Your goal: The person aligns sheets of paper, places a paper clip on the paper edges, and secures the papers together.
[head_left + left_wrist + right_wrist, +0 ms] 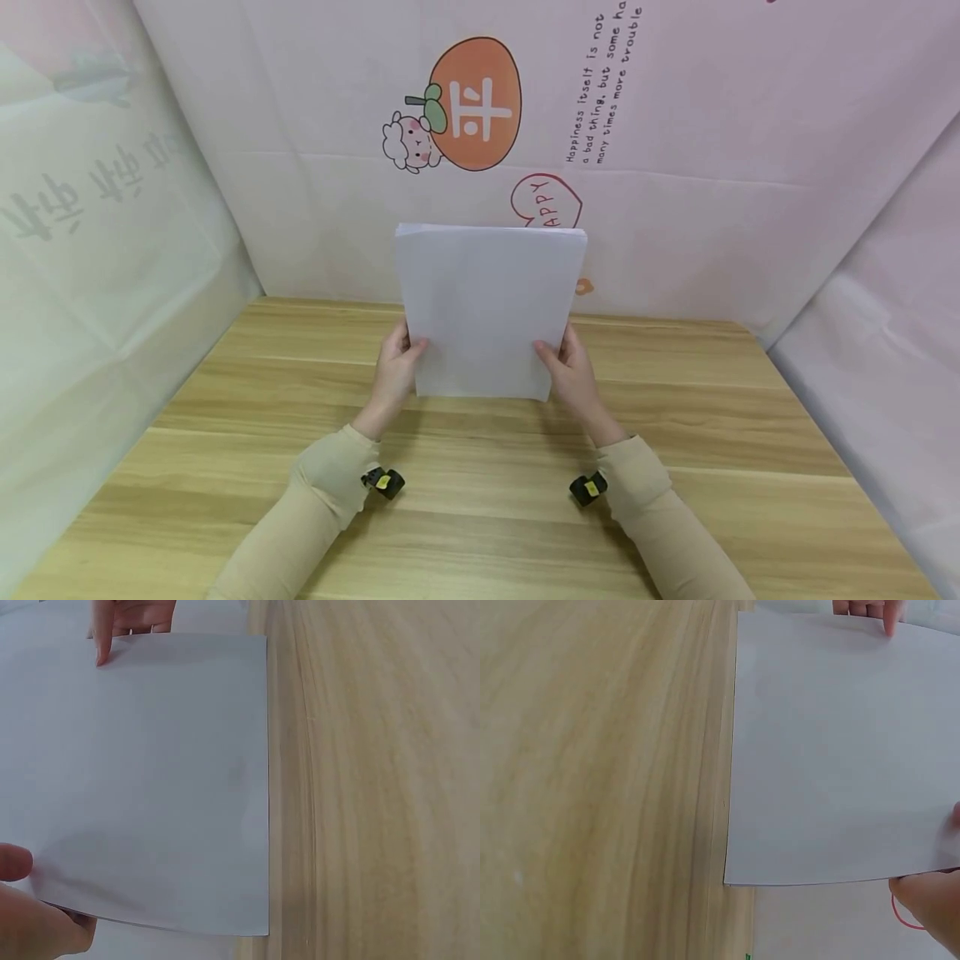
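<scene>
A stack of white paper (489, 308) is held up over the table, its blank face toward the head camera and its top edge showing several sheets. My left hand (396, 362) grips its left side, thumb on the front face and fingers behind. On the opposite side my right hand (572, 367) holds it the same way. The left wrist view shows the paper (165, 787) with the left hand (37, 919) at the lower left. In the right wrist view the right hand (937, 900) is at the paper's lower right edge. Most fingers are hidden behind the stack.
A wood-grain table (480, 517) lies beneath. White cloth (330, 225) with printed cartoon and lettering hangs behind it, with more cloth at both sides. Small black wrist cameras (384, 482) are strapped by the beige sleeves (637, 483).
</scene>
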Motion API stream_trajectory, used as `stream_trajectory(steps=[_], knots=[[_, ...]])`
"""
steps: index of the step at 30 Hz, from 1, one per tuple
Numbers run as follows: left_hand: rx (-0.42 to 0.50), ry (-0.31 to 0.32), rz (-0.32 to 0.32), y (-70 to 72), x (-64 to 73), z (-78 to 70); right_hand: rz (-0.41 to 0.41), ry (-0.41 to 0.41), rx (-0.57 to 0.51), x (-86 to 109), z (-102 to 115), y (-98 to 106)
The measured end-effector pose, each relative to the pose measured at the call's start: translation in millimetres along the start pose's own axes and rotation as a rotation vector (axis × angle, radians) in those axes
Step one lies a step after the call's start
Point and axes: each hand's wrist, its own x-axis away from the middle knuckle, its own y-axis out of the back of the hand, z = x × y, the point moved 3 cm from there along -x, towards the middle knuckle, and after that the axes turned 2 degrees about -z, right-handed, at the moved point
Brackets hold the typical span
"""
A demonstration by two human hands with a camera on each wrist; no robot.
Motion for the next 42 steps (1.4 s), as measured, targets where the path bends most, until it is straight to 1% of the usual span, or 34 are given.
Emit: stream_trajectory(steps=[3, 8, 16, 21, 25, 30, 33, 34, 40, 41, 42], knots=[[-0.031, -0.005, -0.022, 1.4, 0.0, 1.2, -0.005, -0.004, 0.034, 0.8, -1.4, 0.6], [-0.069, 0.0, -0.054, 2.7, 1.7, 1.0, -0.007, -0.01, 0.058, 2.9, -0.8, -0.2], [-0.066, -0.018, -0.063, 3.0, 3.7, -3.2, 0.0, 0.008, 0.053, 3.9, 4.2, -0.8], [-0.058, -0.016, -0.053, 2.6, 3.0, -3.5, 0.015, -0.002, 0.04, 3.3, 4.5, -0.6], [-0.074, -0.004, -0.038, 3.8, 2.4, -2.1, 0.024, -0.012, 0.047, 2.8, 2.7, -0.4], [-0.12, 0.022, -0.001, 5.3, 2.2, -0.2, 0.043, -0.026, 0.08, 2.0, -2.8, 1.8], [-0.147, 0.024, 0.019, 5.8, 3.2, 0.2, 0.057, -0.046, 0.108, 2.4, -6.3, 3.3], [-0.153, 0.034, 0.025, 5.6, 4.5, -3.4, 0.062, -0.049, 0.116, 2.6, -7.1, 3.8], [-0.202, 0.056, 0.029, 8.1, 3.6, 0.0, 0.078, -0.064, 0.166, 2.8, -12.0, 6.2], [-0.215, 0.045, 0.028, 9.1, 2.1, 4.9, 0.08, -0.071, 0.173, 2.8, -13.2, 6.5], [-0.222, 0.042, 0.03, 9.4, 1.8, 5.6, 0.085, -0.076, 0.178, 2.7, -14.3, 6.8]])
